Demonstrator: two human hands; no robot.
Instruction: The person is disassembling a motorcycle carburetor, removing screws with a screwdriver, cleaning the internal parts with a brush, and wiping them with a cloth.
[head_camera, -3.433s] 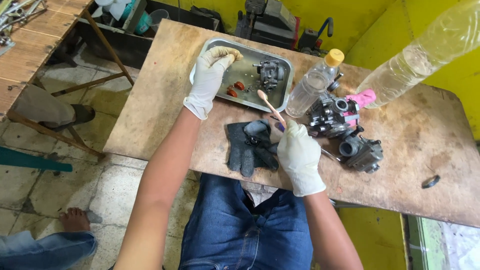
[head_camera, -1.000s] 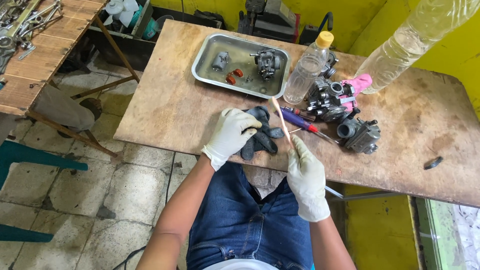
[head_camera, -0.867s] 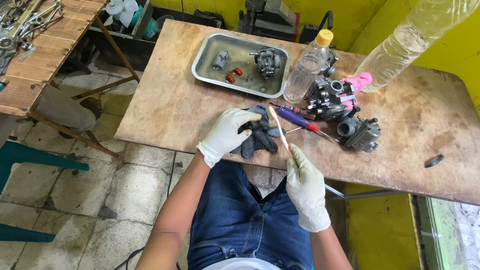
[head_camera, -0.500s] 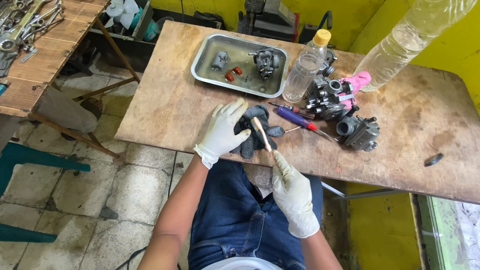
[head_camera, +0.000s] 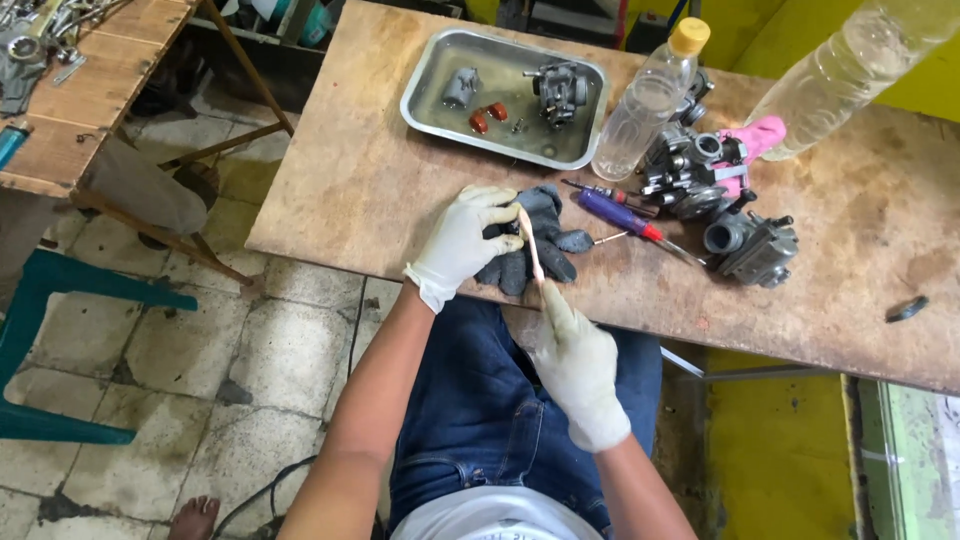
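white gloves, bare forearms, blue jeans.
left hand (head_camera: 462, 243) and right hand (head_camera: 580, 368) both in thin, smudged gloves cuffed at the wrist; pale shirt hem showing.

A wooden table (head_camera: 380, 170) fills the upper and right frame. At its near edge, centre frame, the left hand (head_camera: 462, 240) rests on a glove (head_camera: 535, 245) lying flat. Just below, off the edge, the right hand (head_camera: 578, 365) holds a thin stick (head_camera: 530, 243) angled up over the glove. A tray (head_camera: 420, 105) of small parts sits above them. Right of the tray stands a bottle (head_camera: 645, 100); right again lie two carburetors (head_camera: 690, 170), with a screwdriver (head_camera: 615, 212) below the bottle. A bench (head_camera: 110, 60) occupies the upper left corner.
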